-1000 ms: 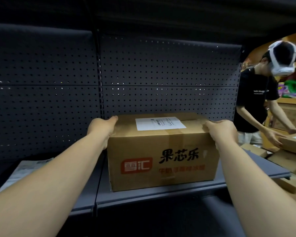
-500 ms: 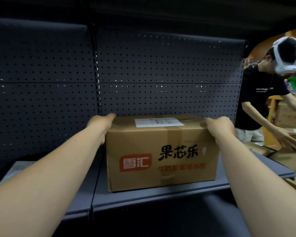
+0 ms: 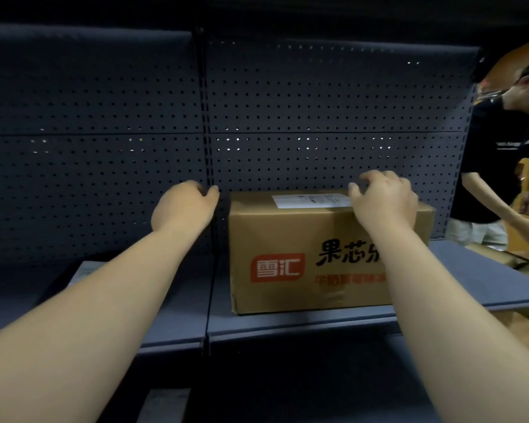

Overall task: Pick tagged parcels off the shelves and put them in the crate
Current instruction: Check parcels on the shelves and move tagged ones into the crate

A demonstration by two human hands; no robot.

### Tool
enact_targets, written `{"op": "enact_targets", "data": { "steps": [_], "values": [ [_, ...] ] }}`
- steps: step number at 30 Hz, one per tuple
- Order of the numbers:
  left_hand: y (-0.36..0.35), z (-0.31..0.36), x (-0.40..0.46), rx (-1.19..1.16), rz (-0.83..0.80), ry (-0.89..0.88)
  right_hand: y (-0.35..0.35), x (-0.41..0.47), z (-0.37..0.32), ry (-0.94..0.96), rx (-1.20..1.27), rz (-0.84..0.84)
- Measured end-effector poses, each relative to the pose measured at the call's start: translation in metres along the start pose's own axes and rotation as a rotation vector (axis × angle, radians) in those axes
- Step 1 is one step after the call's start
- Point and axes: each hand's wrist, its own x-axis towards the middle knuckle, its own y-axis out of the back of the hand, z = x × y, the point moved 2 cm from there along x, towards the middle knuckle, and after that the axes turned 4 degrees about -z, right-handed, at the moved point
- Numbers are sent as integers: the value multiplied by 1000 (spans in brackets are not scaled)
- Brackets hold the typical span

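Hands off the parcel, grip given up

Parcel (image 3: 303, 257), a brown cardboard box with a white label (image 3: 310, 200) on its top, stands on the grey metal shelf (image 3: 287, 326), close to the perforated back panel (image 3: 318, 117). Half a second ago both hands pressed on its 2 upper corners. Now neither hand holds it. The left hand (image 3: 184, 207) is to the left of the box, apart from it, in front of the upright post between the 2 panels; its fingers are loosely curled and grip nothing. The right hand (image 3: 384, 201) is above the right part of the box top, covering the end of the label, with fingers bent and spread, closed on nothing; I cannot tell if it touches the cardboard.

The box seems to stand in the same place on the shelf, so the lift has not begun. In my judgement the person is either taking a new grip or checking the label. No crate is visible in this view. Another person (image 3: 498, 166) works with cartons at the right edge.
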Motion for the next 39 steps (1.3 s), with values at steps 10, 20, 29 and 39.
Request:
{"op": "enact_targets", "data": {
  "steps": [10, 20, 29, 39],
  "values": [
    [80, -105, -40, 348, 35, 12, -28, -78, -123, 223, 129, -118],
    [193, -266, -104, 514, 28, 219, -44, -205, -293, 413, 270, -249],
    [317, -406, -193, 634, 97, 418, -46, -342, -442, 558, 430, -425],
    [426, -510, -291, 725, 165, 664, -25, -488, -578, 780, 575, -618]
  ]
}}
